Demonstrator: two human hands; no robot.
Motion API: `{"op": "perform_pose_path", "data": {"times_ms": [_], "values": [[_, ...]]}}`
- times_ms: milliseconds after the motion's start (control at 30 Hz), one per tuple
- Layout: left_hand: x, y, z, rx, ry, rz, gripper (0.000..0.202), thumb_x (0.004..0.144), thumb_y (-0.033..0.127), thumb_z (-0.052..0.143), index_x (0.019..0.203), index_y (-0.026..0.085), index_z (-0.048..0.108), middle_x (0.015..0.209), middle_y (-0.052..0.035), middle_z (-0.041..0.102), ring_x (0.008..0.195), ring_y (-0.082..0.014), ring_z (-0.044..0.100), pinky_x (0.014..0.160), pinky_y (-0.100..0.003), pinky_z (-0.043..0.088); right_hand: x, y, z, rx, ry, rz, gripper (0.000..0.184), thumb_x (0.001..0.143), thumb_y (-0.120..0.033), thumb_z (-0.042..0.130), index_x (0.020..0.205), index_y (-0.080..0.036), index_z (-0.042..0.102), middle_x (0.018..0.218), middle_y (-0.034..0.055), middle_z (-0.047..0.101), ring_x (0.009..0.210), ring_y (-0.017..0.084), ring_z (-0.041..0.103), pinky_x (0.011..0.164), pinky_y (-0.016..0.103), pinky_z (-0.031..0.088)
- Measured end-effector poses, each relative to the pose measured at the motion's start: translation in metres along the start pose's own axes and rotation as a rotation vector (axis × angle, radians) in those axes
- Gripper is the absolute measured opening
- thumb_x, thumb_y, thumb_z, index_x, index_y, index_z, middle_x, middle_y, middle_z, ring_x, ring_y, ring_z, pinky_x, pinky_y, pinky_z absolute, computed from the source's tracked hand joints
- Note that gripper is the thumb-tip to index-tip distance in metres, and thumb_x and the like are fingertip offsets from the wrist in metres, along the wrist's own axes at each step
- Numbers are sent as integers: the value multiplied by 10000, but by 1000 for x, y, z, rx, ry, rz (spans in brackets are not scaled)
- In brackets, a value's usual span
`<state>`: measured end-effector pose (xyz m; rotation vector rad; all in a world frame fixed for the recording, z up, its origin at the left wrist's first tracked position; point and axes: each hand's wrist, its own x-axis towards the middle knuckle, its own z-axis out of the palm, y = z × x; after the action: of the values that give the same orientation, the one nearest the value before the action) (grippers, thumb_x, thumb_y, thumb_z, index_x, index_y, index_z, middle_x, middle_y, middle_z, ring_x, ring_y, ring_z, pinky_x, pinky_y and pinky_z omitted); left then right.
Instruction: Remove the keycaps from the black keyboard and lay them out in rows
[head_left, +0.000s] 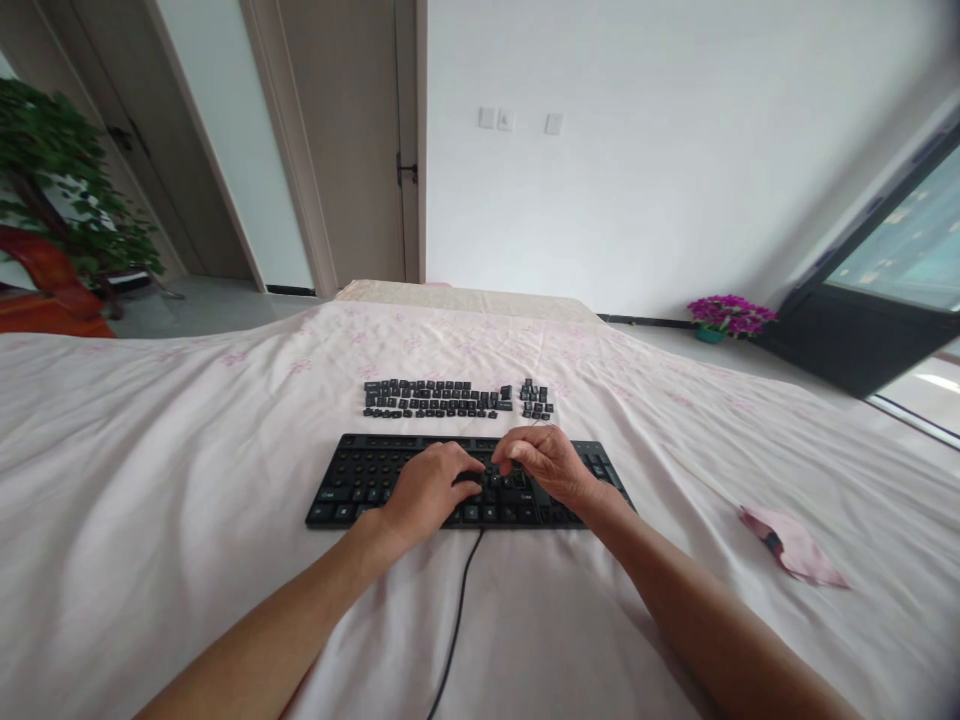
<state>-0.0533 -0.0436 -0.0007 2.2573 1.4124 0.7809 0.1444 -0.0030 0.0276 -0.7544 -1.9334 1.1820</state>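
Note:
A black keyboard [349,495] lies on the cloth in front of me; many switches on its left and middle parts are bare of keycaps. My left hand [433,485] rests over its middle, thumb and index finger bent toward each other around something dark that I cannot make out. Just to the right, my right hand [547,462] is held over the keys with curled fingers, the fingertips close to the left ones. What it pinches, if anything, is too small to tell. Behind the keyboard, loose black keycaps [442,404] lie in rows, with a smaller group [536,397] beside them.
A pale pink flowered cloth [187,480] covers the surface. The keyboard's black cable [454,640] runs toward me. At the right lies a folded pink cloth piece [799,548]. Beyond are a door [345,140], a leafy plant [67,180] and purple flowers [731,313].

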Motion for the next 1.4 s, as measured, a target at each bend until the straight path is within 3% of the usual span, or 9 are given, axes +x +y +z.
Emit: {"op": "perform_pose_path", "data": {"times_ms": [333,500,633,800,1033,1200,1400], "values": [[12,-1,-4,40,-84,-3,197,704,273,713,900,283,724,890,3,693,874,-215,619,768,-296,432,6,8,5,-138,-108,-32,495,874,-559,486,716,-140,697,615,39,641,590,134,584,598,233,456],[15,4,4,56,-37,-25,96,753,353,662,783,294,732,784,19,682,788,-194,600,703,-277,405,5,9,8,-248,-134,-65,463,905,-496,469,699,-151,697,625,37,642,594,129,585,603,224,456],[14,7,13,77,25,-92,156,750,397,655,712,257,715,742,9,668,766,-183,576,655,-260,383,5,13,12,-336,-136,-99,459,909,-481,466,662,-153,671,637,38,645,593,126,584,607,220,451],[13,10,21,64,59,-98,115,720,394,704,764,290,728,790,12,680,796,-188,561,682,-272,377,1,21,17,-270,25,-134,510,939,-465,372,600,-164,605,539,14,579,528,115,541,604,235,438],[8,23,27,81,117,-31,197,873,373,560,824,273,722,813,-15,679,787,-181,541,736,-310,369,-5,26,32,-180,338,-161,540,953,-443,306,488,-199,432,463,-4,444,447,103,415,483,236,366],[5,24,29,144,137,-9,271,904,406,498,833,260,715,821,-32,673,806,-189,545,751,-313,376,-7,29,36,-78,396,-179,520,953,-462,306,504,-214,392,472,-3,415,447,112,396,459,251,347],[5,20,30,13,130,-48,188,882,370,552,859,262,704,870,-2,675,852,-169,577,776,-272,407,-5,25,37,-83,392,-232,529,957,-482,297,508,-215,382,479,1,425,450,114,397,476,263,348]]}}
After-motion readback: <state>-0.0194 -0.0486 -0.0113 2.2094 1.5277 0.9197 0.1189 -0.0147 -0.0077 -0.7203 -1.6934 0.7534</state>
